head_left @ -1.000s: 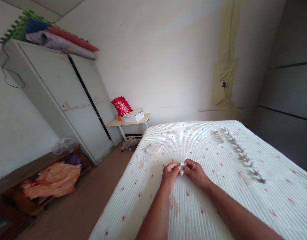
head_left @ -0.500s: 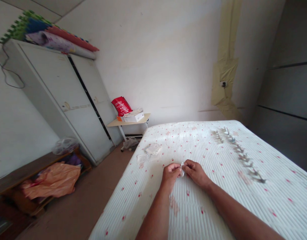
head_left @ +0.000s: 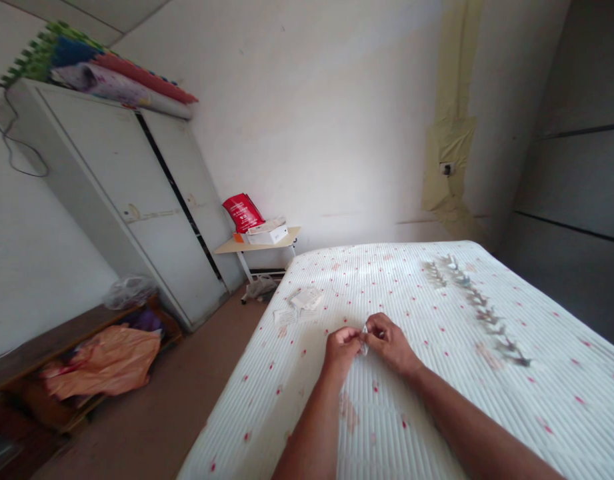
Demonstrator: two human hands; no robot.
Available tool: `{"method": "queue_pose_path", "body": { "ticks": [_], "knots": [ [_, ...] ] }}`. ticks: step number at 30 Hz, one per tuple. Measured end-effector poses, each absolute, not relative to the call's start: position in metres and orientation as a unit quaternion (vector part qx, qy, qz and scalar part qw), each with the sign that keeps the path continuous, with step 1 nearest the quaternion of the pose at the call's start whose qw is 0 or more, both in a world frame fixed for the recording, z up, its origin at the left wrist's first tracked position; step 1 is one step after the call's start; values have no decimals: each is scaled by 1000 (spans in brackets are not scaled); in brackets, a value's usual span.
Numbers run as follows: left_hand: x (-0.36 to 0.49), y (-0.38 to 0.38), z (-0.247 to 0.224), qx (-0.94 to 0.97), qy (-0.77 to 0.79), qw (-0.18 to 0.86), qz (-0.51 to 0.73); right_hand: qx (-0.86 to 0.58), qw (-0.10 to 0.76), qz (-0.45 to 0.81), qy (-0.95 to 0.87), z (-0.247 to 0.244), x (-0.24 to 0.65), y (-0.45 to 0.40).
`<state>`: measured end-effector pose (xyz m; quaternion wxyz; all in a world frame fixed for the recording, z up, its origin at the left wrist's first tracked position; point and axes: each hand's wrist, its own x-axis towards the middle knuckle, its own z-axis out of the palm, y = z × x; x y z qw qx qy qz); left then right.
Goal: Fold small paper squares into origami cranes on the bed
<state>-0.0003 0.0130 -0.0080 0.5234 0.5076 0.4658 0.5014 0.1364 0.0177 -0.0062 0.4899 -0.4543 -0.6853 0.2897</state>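
My left hand (head_left: 342, 345) and my right hand (head_left: 389, 340) meet above the middle of the mattress (head_left: 387, 413). Between their fingertips is a small white piece of folded paper (head_left: 364, 348), mostly covered by the fingers. Both hands are closed in a pinch, the left on its left side and the right on its upper right. To the right, small pointed folded-paper figures (head_left: 481, 315) stand in a line, with a shorter row beside the far end. Left of my hands lie thin whitish paper sheets (head_left: 307, 299), some in a small pile.
Beyond the mattress's far left corner, a small table (head_left: 227, 247) carries a red bag (head_left: 243, 213) and a white box (head_left: 271, 233). A grey cabinet (head_left: 121, 180) stands at left, rolled mats on top. Below it, a low wooden bench (head_left: 37, 340) holds an orange plastic bag (head_left: 107, 360).
My right hand has risen slightly and its fingers have shifted on the folded paper. The paper looks narrower between the fingertips. My left hand has barely moved.
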Motion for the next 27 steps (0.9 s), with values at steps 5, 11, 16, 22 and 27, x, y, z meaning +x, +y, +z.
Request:
{"method": "queue_pose_path", "body": {
  "ticks": [5, 11, 16, 22, 27],
  "knots": [
    [0, 12, -7, 510, 469, 522, 498, -426, 508, 265, -700, -8, 136, 20],
    [1, 9, -3, 509, 467, 529, 492, -418, 508, 267, -704, -5, 135, 19],
    [-1, 9, -2, 508, 477, 523, 491, -425, 498, 293, -696, -5, 137, 19],
    [0, 10, -2, 503, 477, 529, 489, -435, 492, 324, -681, -9, 138, 20],
    [-1, 11, -5, 520, 474, 522, 483, -415, 501, 305, -696, -10, 135, 19]
  ]
}}
